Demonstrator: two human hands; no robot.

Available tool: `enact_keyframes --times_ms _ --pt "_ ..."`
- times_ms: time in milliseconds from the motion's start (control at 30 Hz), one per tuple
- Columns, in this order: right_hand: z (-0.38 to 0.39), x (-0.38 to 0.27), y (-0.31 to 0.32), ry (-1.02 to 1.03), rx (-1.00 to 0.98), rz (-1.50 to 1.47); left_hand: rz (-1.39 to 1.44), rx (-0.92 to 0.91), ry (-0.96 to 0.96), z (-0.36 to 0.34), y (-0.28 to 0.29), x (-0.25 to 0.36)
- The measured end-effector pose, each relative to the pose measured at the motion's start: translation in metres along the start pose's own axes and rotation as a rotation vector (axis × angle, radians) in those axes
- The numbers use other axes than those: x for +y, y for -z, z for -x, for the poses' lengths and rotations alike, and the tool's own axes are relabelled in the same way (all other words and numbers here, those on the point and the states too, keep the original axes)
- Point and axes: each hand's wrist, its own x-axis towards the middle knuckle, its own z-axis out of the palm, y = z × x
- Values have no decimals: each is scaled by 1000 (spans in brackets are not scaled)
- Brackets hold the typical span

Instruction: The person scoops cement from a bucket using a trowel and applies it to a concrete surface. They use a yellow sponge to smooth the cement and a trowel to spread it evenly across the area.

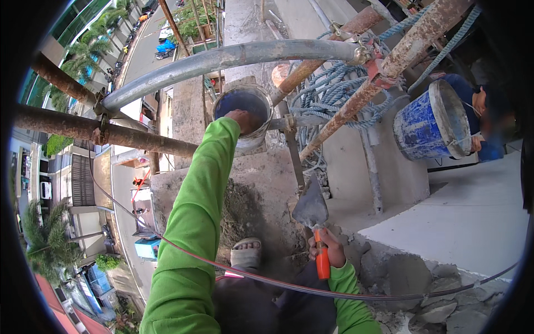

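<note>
Orange-handled, the trowel [312,208] fills the right hand's [332,250] grip; the left hand's [240,119], inside a bucket [256,134], is unclear.

Flat grey, mortar-stained platform [175,190]: heap of grey-brown mortar [238,214]; one foot [248,244] in beige open-toed sandal [246,258]; round, mortar-caked bucket [253,143], far edge.

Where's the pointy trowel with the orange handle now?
In the head view, the trowel is in the person's right hand, just right of centre in the lower half, with broken grey rubble to its lower right.
</note>
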Motion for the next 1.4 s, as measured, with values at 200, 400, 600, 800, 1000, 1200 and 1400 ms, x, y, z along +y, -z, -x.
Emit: enact_keyframes --times_ms 200,400,600,800,1000,1200,1400 --pt "1 7 -10 -11 -66 31 691 164 98 18 18 -42" --pt "13 14 -17 -19 -36 12 1786 266 -45 78 33 -7" --pt "10 24 -12 17 -124 -106 2013 404 -38 131 40 6" --pt "24 -9 -5 67 -117 -132 1895 364 5 226 31 44" --pt "31 -37 33 164 -33 -27 1567 291 -95 290 -23 45" --pt "29 -38 64 165 22 35 1136 308 -49 316 -34 90" --pt "25 -39 70 116 10 78 714 635 142 309 -55 80"
